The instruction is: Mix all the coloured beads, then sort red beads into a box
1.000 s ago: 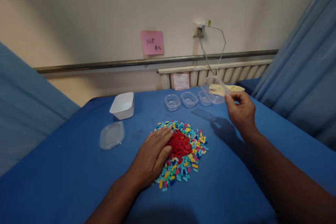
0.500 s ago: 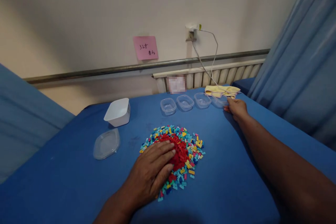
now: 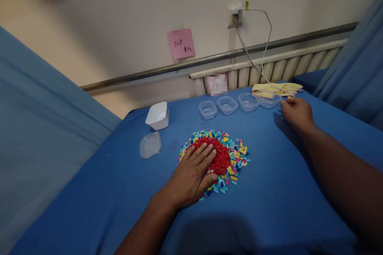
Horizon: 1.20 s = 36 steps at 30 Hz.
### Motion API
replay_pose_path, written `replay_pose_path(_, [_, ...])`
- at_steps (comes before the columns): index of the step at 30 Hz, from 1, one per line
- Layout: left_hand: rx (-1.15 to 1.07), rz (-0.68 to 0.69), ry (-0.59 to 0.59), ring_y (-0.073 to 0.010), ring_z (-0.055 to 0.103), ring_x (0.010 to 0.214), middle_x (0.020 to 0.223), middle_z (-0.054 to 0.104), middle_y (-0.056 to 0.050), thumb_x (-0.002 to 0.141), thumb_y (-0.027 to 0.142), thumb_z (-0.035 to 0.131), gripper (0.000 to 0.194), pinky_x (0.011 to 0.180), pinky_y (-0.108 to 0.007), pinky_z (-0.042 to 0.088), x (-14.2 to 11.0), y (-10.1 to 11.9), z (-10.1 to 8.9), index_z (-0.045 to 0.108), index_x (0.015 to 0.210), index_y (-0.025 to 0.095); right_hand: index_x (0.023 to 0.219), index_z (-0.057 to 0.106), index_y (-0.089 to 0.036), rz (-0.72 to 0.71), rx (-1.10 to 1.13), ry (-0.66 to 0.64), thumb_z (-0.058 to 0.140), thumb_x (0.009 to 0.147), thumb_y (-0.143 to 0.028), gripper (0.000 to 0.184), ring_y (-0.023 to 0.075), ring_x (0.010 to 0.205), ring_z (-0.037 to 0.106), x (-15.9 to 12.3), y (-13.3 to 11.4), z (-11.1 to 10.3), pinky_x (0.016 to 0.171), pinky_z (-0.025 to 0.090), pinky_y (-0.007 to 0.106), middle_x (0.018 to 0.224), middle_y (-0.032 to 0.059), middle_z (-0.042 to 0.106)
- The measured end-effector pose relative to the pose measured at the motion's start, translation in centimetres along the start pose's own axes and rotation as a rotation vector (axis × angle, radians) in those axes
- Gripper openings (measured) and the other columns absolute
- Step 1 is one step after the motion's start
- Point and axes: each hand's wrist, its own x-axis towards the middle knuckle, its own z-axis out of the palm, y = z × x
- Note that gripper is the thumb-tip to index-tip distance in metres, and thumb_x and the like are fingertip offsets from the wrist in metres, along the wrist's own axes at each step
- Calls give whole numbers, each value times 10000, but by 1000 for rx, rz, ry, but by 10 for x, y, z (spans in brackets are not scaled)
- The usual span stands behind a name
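Four clear tubs (image 3: 228,106) stand in a far row, no bricks visible inside; loose bricks (image 3: 223,160) sit heaped nearer, left hand (image 3: 188,179) flat on them, fingers slightly spread, right hand (image 3: 299,114) pinched narrow beside the rightmost tub (image 3: 270,102) (can't tell if gripping).

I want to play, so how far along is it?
Looks done: four clear tubs in a row. In hand: the right hand is at the end tub; the left hand rests on the bricks. Left, I think: the heaped bricks; I see none in the tubs.
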Motion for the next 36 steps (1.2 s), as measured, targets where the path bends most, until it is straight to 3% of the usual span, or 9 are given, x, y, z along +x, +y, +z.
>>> replay_pose_path(3, [-16,-2,-37,-325,148,1688,1791,214,-89,1132,674,400,789,1373,-637,102,-2,8,-2,244,1753,212,861,779,-163,-122,-34,-175,678,947,-359,237,264,843,689,-20,-27,-7,797,517,386,873,134,762])
replay_pose_path(6, [-28,-14,-103,-325,86,1696,1808,134,-74,1124,710,371,808,1369,-644,61,-4,18,-7,195,1767,253,866,804,-201,-258,31,-542,739,900,-461,270,239,765,707,-55,-61,-4,729,549,336,850,69,792])
replay_pose_path(9, [-35,-33,-142,-302,33,1702,1819,60,-46,1118,737,336,810,1369,-634,11,-4,21,-16,149,1773,299,1310,784,-193,-524,-36,-1153,830,803,-634,673,309,1006,767,-97,-88,-2,889,600,379,1208,111,819])
replay_pose_path(11, [-27,-99,-114,-281,20,1705,1824,28,-38,1125,734,287,796,1370,-619,-10,-5,17,-25,139,1774,299,1519,660,-186,-685,-174,-1290,908,699,-668,983,387,1213,723,-120,-97,-3,1037,571,440,1442,163,727])
replay_pose_path(13, [-11,-197,-78,-266,20,1706,1828,25,-48,1129,731,227,801,1373,-609,-5,-5,12,-32,139,1775,266,1578,600,-179,-786,-281,-1263,952,650,-623,1087,436,1321,664,-135,-100,-2,1120,529,483,1526,199,657])
replay_pose_path(16, [-16,-272,-100,-266,28,1707,1828,38,-79,1116,755,183,855,1375,-605,44,-1,5,-34,141,1773,209,1536,624,-157,-832,-302,-1192,952,674,-512,989,431,1296,673,-147,-99,5,1117,533,493,1463,220,671])
replay_pose_path(22, [20,-196,-139,-289,18,1705,1825,9,-97,1109,767,203,883,1379,-575,93,17,-3,-13,183,1766,178,1483,637,-154,-845,-198,-1087,886,771,-408,796,413,1286,669,-158,-95,26,1083,530,509,1426,225,694])
replay_pose_path(26, [25,-200,-124,-304,52,1704,1822,55,-111,1116,753,205,864,1369,-624,91,22,-4,-13,206,1762,178,1470,632,-151,-832,-179,-1022,779,842,-267,655,358,1238,696,-161,-93,32,1032,533,442,1384,204,726])
replay_pose_path(36, [15,-187,-84,-286,51,1703,1823,107,-77,1165,583,205,725,1384,-558,109,52,8,0,225,1763,173,1306,685,-134,-799,-256,-1010,723,837,-203,475,322,1111,725,-161,-94,36,898,510,367,1246,172,778])
